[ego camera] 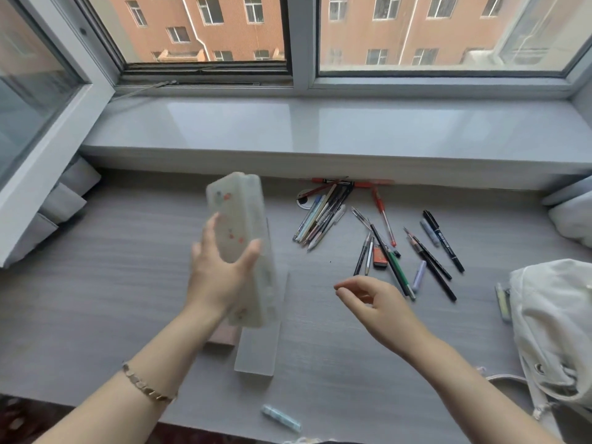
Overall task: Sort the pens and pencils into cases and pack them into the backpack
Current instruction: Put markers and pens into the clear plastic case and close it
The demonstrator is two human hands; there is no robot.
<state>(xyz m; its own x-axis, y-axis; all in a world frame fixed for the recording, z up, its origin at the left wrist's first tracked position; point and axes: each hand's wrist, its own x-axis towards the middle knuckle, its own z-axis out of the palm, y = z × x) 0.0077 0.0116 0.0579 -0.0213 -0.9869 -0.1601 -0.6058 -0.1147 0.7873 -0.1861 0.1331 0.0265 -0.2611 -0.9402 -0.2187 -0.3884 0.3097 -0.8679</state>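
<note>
While the left hand (221, 270) grips a translucent, flower-printed pencil case (238, 238) above the desk (112, 283), its contents blurred, the right hand (374, 299) hovers empty with fingers loosely curled. A frosted case (256, 354) lies below. Pens and pencils (368, 232) lie scattered beyond. The white backpack (554, 328) sits at the right.

Three pencil cases show: one translucent floral plastic case (238, 219), one frosted rectangular case (256, 354), one pink case (221, 339). One white fabric backpack (551, 325). Roughly twenty-odd loose pens and pencils (378, 238); exact count unclear.
</note>
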